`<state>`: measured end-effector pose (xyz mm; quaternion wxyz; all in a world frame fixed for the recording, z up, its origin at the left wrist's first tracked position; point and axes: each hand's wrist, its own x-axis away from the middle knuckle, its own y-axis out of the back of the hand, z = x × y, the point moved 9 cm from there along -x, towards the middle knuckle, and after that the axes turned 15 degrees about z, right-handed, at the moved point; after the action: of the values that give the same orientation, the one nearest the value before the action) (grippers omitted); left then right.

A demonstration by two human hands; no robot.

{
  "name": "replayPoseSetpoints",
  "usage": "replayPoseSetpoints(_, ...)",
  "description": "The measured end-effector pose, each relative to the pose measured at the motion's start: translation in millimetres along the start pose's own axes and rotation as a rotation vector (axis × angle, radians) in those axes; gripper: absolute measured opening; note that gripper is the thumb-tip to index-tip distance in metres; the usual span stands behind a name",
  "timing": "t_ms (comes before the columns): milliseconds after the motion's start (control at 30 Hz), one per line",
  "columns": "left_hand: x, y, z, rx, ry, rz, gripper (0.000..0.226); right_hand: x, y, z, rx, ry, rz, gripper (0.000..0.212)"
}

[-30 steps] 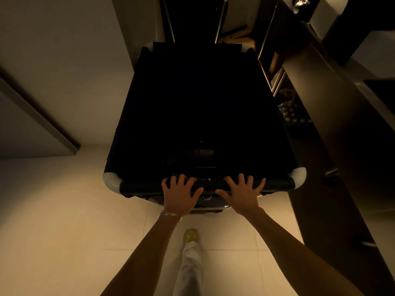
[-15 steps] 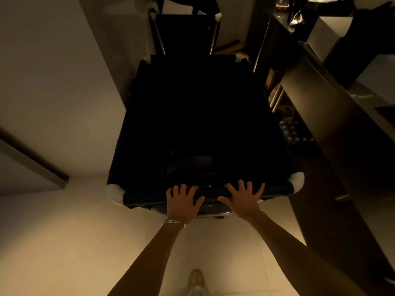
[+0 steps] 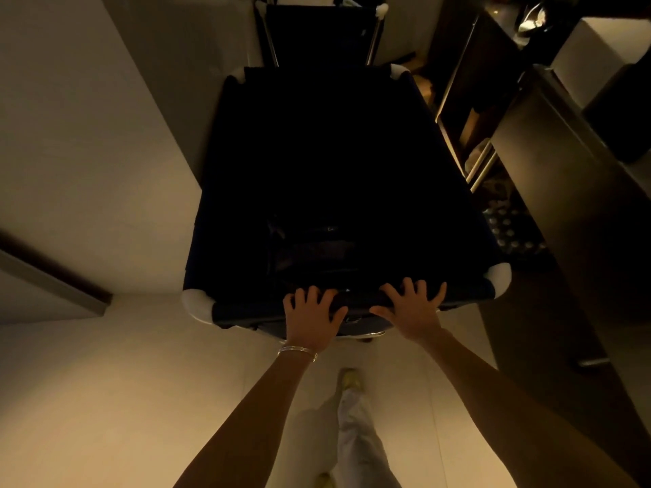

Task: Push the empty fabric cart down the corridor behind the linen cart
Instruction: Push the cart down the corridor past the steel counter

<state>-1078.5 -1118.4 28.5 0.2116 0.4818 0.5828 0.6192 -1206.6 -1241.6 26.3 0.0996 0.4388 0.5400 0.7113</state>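
A dark fabric cart (image 3: 246, 308) with white corner caps fills the middle of the head view; its inside is dark and looks empty. My left hand (image 3: 311, 317) and my right hand (image 3: 412, 309) lie side by side on its near top rail, palms pressed down and fingers spread over the bar. Just beyond the cart's far edge stands the linen cart (image 3: 317, 33), a dark frame with white caps and metal posts, at the top of the view.
A pale wall (image 3: 88, 135) runs close along the cart's left side, with a dark door frame (image 3: 53, 276) low on it. A dark cabinet and shelves (image 3: 528, 153) line the right. Pale floor tiles (image 3: 141, 399) and my legs are below.
The fabric cart has rolled forward down the corridor with both hands on its rail. The linen cart ahead has come further into view, and my feet have stepped forward.
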Motion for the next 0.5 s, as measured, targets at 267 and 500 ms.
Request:
replayPoseSetpoints(267,-82.2,36.8,19.5,-0.019,0.004,-0.028,0.057,-76.0,41.1,1.9,-0.056,0.023,-0.015,0.089)
replayPoseSetpoints(500,-150.1,73.1,32.0,-0.045,0.025,-0.139,0.052,-145.3,86.7,-3.9,-0.025,0.035,-0.058,0.113)
